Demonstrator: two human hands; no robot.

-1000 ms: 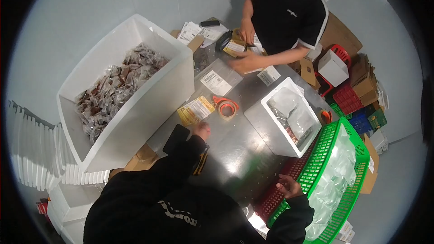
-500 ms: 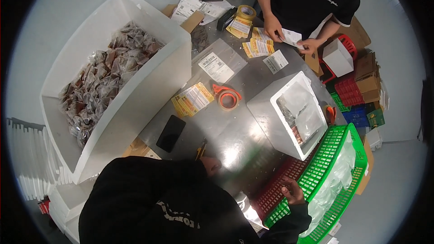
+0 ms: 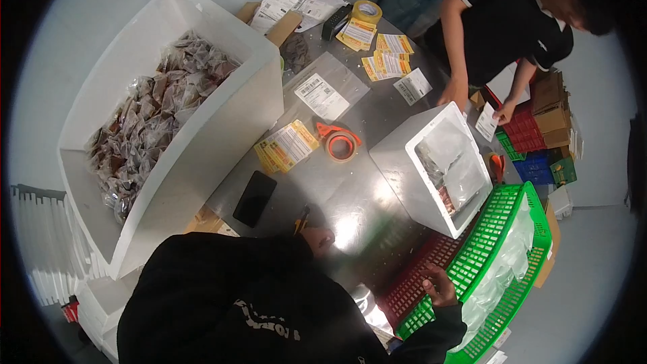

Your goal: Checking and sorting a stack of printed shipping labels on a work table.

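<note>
Big white foam box [image 3: 222, 135]: at the bench's left edge, heaped with clear packets of brown goods.
Flat black phone [image 3: 255, 198]: lies on the shiny metal bench [image 3: 357, 195] just beside that box.
Left hand [image 3: 318, 239]: at the bench's near edge, fingers curled; a thin dark and yellow tool [image 3: 300, 219] pokes out beside it, grip unclear.
Orange tape dispenser [image 3: 340, 143]: mid-bench, beside yellow labels [image 3: 286, 146].
Small white foam box [image 3: 431, 168]: towards the right edge.
Right hand [image 3: 439, 288]: fingers closed over the rim of the green plastic basket [image 3: 499, 229], off the bench's right corner.
</note>
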